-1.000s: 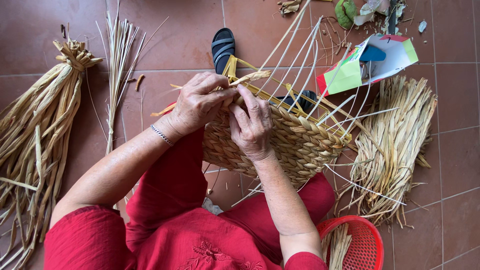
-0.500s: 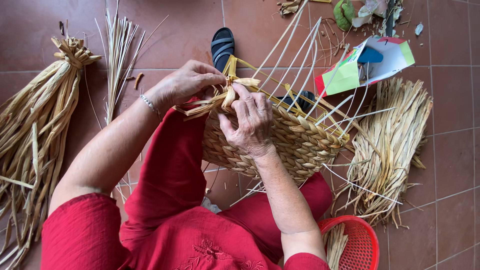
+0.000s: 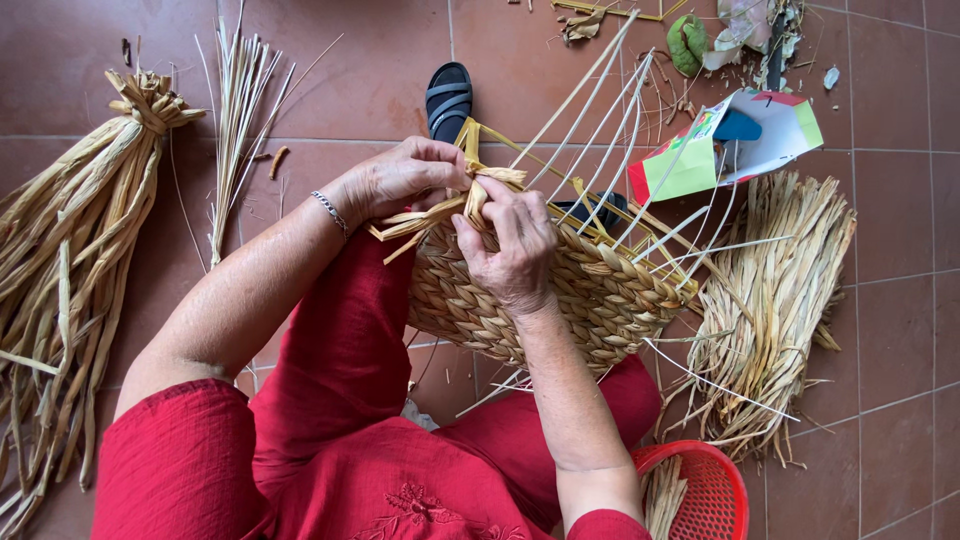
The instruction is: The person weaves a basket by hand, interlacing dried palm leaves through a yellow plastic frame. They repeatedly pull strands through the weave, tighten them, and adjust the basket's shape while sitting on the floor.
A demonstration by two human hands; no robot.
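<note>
- Now both hands work at the rim of a half-woven basket (image 3: 560, 300) resting on the lap, over red trousers.
- Left hand (image 3: 400, 180) closed, pinching a flat straw strand (image 3: 420, 222) at the rim.
- Right hand (image 3: 515, 245) curled over the rim, fingers gripping the same twisted strand.
- Pale stakes (image 3: 620, 120) stick up from the basket.
- Dried straw bundles lie on the tiled floor (image 3: 380, 70): one left (image 3: 70, 260), one right (image 3: 770, 300).
- Red plastic basket (image 3: 715, 495) sits at lower right.
</note>
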